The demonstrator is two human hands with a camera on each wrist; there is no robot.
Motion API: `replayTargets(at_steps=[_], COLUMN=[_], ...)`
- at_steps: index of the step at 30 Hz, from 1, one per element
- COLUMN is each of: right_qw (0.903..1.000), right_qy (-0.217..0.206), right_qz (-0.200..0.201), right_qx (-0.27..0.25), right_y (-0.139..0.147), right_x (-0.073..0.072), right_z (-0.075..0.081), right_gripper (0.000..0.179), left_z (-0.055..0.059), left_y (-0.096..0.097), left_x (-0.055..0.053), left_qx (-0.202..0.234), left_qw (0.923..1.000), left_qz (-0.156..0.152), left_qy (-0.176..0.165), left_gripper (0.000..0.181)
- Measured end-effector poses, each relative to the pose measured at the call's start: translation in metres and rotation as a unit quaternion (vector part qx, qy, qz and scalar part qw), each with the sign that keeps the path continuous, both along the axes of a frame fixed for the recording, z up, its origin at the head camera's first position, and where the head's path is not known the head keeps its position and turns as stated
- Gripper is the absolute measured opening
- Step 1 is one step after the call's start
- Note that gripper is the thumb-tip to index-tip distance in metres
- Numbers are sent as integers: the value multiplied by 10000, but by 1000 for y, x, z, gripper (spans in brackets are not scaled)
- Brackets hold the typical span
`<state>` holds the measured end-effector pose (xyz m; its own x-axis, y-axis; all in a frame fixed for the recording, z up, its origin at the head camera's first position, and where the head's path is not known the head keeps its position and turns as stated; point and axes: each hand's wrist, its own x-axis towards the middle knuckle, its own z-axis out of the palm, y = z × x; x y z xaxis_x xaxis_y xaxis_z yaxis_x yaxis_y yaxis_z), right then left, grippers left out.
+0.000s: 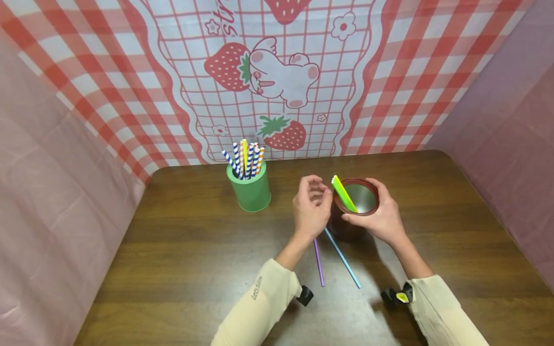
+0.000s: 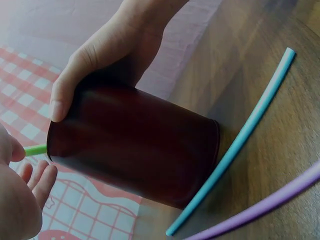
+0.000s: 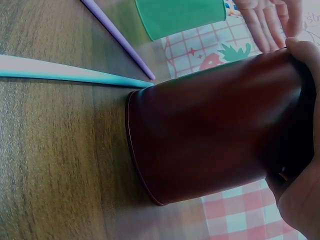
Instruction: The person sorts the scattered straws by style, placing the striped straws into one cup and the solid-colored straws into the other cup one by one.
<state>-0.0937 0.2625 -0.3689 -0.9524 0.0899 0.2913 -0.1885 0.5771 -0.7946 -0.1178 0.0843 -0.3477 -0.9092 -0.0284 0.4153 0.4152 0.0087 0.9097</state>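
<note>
A dark red-brown cup [image 1: 348, 226] stands on the table, and my right hand [image 1: 385, 216] grips it round the rim from the right. Several lime-green straws [image 1: 345, 194] lean inside it, their tops past the left rim. My left hand [image 1: 312, 206] is beside that rim, its fingers loosely bent and apart from the thumb. In the left wrist view, its thumb covers the end of a green straw [image 2: 35, 150]; whether they touch I cannot tell. A blue straw [image 1: 344, 259] and a purple straw [image 1: 319, 264] lie in front of the cup.
A green can [image 1: 253, 192] holding several striped straws [image 1: 247, 161] and a yellow one stands at the back left. Behind the wooden table [image 1: 182, 269] hangs a strawberry-print cloth [image 1: 277, 105]. Pink curtains [image 1: 52, 192] flank both sides.
</note>
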Motion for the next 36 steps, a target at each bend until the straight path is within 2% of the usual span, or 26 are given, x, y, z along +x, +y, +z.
replayTargets(at_steps=[2,4,6,7,8,10,11,13,15,17,19,24,26,29,31,33,34,36], right_qw=[10000,10000,10000,10000,10000,10000,10000,10000,10000,10000,9999,9999,9999,9999,9999,9999,9999,9999], right_qy=[4,-1,-16,-29,-40,-69,-77,-88,-96,-93,-102,-140,-143,-148,-145,-151,-150,-147], right_qz=[-21,-39,-45,-47,-48,-40,-34,-20,-15,-15,-36,-79,-60,-25,7,20,24,18], right_qx=[28,41,36,39,37,24,20,12,3,1,2,9,11,-7,-23,-50,-53,-49], right_y=[0,0,0,0,0,0,0,0,0,0,0,1,2,1,1,0,0,0], right_x=[0,0,1,1,1,1,1,1,1,1,1,0,0,1,1,2,2,2], right_z=[0,0,0,0,1,1,1,1,1,1,1,1,1,1,1,2,2,2], right_gripper=[96,96,96,96,96,96,96,96,96,96,96,95,95,95,95,95,95,94], left_z=[-2,-7,-12,-16,-19,-27,-31,-40,-47,-53,-55,-54,-54,-53,-52,-51,-50,-46], left_y=[-3,-6,-11,-13,-15,-19,-21,-24,-26,-27,-27,-24,-24,-25,-29,-33,-35,-39], left_x=[0,-1,-3,-4,-4,-6,-7,-8,-9,-10,-13,-20,-23,-26,-26,-27,-27,-28], left_qx=[-326,-818,-1457,-1823,-2195,-3009,-3398,-4150,-4681,-5002,-5187,-5356,-5357,-5230,-5069,-4805,-4626,-4067], left_qw=[9992,9950,9854,9781,9692,9449,9307,8975,8692,8505,8397,8313,8309,8360,8437,8561,8644,8878], left_qz=[136,314,439,472,480,475,468,485,505,525,553,549,502,423,323,195,117,-47], left_qy=[-212,-486,-759,-891,-1011,-1199,-1269,-1412,-1513,-1543,-1509,-1381,-1417,-1609,-1737,-1891,-1968,-2153], left_gripper=[25,24,25,27,29,33,35,34,28,23,21,16,18,24,28,27,23,15])
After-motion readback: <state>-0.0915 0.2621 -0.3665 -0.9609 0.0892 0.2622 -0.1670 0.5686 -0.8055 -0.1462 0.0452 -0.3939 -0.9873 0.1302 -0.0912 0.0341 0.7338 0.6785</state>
